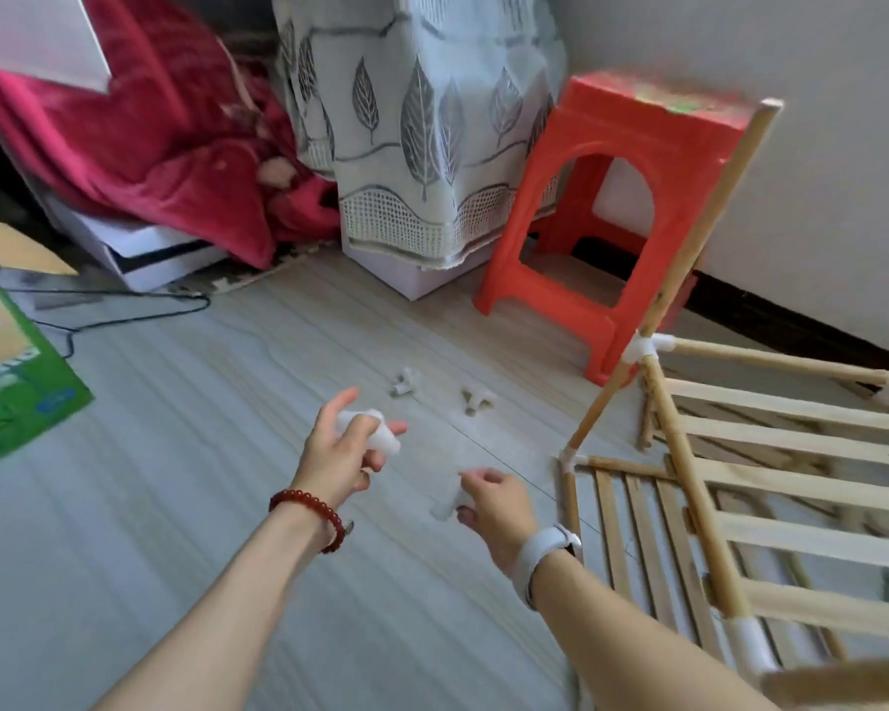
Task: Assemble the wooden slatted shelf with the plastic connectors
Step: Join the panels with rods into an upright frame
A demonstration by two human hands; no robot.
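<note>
My left hand [342, 449] grips a white plastic connector [381, 436] above the floor, fingers curled round it. My right hand [494, 497] pinches a second white connector [445, 508] just below and to the right. Two more loose connectors [406, 380] [476, 400] lie on the floor beyond my hands. The partly built wooden slatted shelf [771, 484] lies tilted at the right, its dowels joined by white connectors [647, 346]. One dowel [709, 213] leans up against the red stool.
A red plastic stool [617, 207] stands by the wall behind the shelf. A leaf-patterned cloth [422, 130] covers a box at the back. A red blanket [165, 146] is at the back left, a green box [16, 372] and a black cable [124, 310] at the left.
</note>
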